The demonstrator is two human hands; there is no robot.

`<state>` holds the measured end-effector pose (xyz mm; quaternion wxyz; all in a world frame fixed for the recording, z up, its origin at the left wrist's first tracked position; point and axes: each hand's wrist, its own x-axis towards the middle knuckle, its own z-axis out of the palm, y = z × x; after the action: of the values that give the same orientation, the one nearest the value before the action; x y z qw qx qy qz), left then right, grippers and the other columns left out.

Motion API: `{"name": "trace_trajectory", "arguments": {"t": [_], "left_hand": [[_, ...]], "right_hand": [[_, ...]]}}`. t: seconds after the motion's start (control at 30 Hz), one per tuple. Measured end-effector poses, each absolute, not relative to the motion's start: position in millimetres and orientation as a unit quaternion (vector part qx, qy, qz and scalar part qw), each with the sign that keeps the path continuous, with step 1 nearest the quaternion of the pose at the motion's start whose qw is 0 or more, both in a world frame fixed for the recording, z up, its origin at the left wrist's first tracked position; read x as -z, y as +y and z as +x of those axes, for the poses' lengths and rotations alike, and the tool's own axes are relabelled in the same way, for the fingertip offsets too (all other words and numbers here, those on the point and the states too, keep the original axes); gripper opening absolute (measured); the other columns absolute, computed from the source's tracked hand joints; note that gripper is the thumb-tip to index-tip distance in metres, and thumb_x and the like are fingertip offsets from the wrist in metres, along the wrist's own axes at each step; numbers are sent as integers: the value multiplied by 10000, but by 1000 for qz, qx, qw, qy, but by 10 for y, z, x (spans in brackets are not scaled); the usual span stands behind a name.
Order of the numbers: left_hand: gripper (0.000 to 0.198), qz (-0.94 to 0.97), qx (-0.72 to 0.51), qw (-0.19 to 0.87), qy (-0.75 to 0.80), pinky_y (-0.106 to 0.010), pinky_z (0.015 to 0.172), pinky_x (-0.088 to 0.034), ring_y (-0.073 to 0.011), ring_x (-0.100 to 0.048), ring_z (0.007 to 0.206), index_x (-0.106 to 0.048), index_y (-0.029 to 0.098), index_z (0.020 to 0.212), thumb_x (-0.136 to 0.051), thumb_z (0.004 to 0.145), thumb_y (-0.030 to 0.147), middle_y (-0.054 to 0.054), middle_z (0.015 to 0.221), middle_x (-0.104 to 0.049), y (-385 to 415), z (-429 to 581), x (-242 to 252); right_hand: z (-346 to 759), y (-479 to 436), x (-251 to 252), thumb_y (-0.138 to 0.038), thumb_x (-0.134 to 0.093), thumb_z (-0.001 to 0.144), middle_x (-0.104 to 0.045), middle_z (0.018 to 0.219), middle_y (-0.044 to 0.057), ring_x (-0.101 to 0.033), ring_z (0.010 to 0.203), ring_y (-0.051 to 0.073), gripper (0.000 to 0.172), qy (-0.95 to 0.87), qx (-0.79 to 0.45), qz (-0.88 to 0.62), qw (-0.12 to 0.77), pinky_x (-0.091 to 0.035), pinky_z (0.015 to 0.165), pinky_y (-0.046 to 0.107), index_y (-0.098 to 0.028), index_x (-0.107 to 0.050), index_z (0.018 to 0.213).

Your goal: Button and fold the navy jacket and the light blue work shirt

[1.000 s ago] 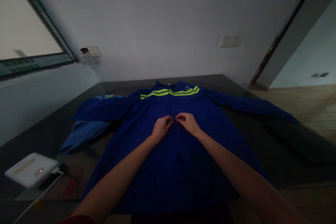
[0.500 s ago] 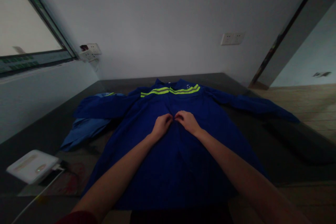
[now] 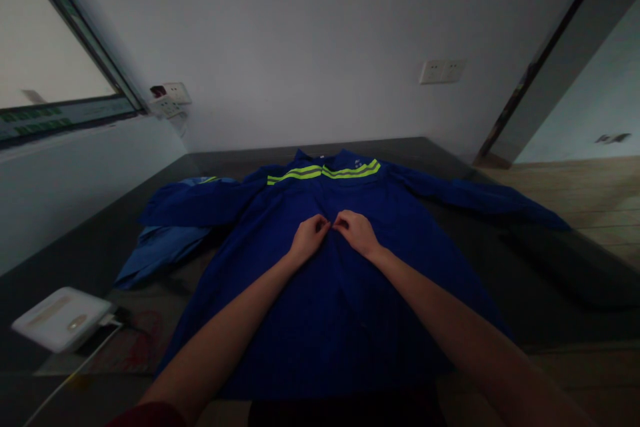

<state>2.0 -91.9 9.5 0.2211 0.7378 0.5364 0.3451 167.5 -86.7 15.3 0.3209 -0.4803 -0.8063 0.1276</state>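
Blue work jacket (image 3: 323, 320) with bright yellow stripes (image 3: 353, 174) lies spread on the dark table (image 3: 225, 165). The left hand (image 3: 307, 238) and right hand (image 3: 357, 230) are close together, pinching its front in the middle. They've hardly moved, so one spot seems to keep them busy

My view is dim and soft, stretched toward the edges. Toward me, the blue work jacket (image 3: 333, 307) sinks into shadow; its reflective stripes (image 3: 350, 173) stand out brightly.
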Motion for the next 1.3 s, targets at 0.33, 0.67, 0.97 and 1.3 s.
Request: {"name": "trace_trajectory", "arguments": {"t": [0.33,0.67,0.97,1.3], "left_hand": [[112,750,-330,169,547,-227,596,-377,-139,-577,670,-610,185,799,-534,860,240,-4,747,-651,-912,10,-66],[188,741,-306,188,568,-232,594,-367,-140,-567,659,-621,181,762,-505,862,291,-4,718,-638,-949,25,-122],[97,709,-337,280,553,-220,574,-347,-115,-490,608,-550,171,720,-584,780,239,47,632,-528,-929,49,-169],[83,738,-317,182,567,-227,593,-349,-123,-510,618,-554,189,703,-608,764,206,45,640,-543,-941,69,-129]], "right_hand": [[1676,-765,-34,-151,-643,760,-636,676,-3,-570,648,144,109,-754,-225,-444,429,-403,632,246,-187,-617,661],[1664,-752,-36,-247,-657,708,-629,605,1,-555,550,135,98,-692,-314,-452,468,-417,545,243,-174,-620,655],[1616,-745,-3,-387,-708,618,-570,526,-24,-524,478,121,240,-593,-443,-437,511,-434,467,240,-180,-586,625],[1629,-727,4,-390,-735,600,-580,523,-23,-521,465,113,256,-575,-467,-440,508,-439,465,238,-179,-594,626]]}}
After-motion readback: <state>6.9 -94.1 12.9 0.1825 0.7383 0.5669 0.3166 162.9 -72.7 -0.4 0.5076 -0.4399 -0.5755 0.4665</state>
